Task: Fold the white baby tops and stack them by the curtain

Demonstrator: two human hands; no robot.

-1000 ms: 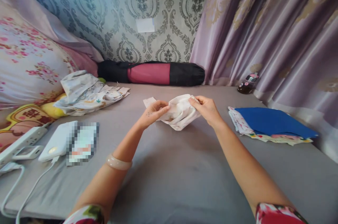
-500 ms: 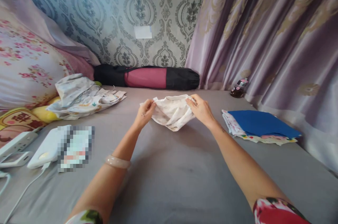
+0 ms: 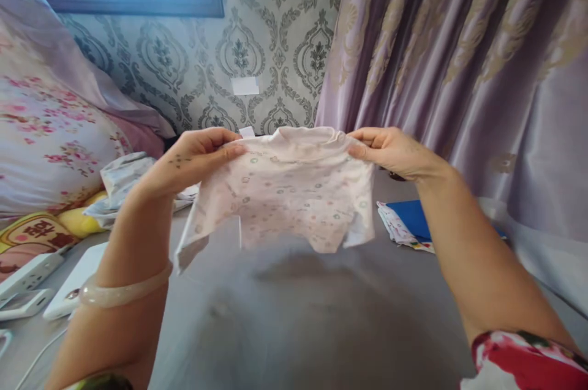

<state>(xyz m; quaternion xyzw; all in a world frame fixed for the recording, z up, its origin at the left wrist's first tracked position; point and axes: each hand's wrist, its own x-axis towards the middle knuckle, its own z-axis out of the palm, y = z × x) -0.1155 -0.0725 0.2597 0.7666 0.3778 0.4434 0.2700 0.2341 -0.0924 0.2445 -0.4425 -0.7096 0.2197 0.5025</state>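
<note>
One shirt (image 3: pixel 294 188) aloft; right forearm (image 3: pixel 478 249) overlaps blue cloth (image 3: pixel 408 217).

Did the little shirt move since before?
Yes, up: against the white rectangle on the patterned wall, the little shirt now shows higher, much closer beneath it.

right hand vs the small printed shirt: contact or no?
Touching. The head view shows the right hand pinching the shirt at the shoulder, just beside the collar.
</note>
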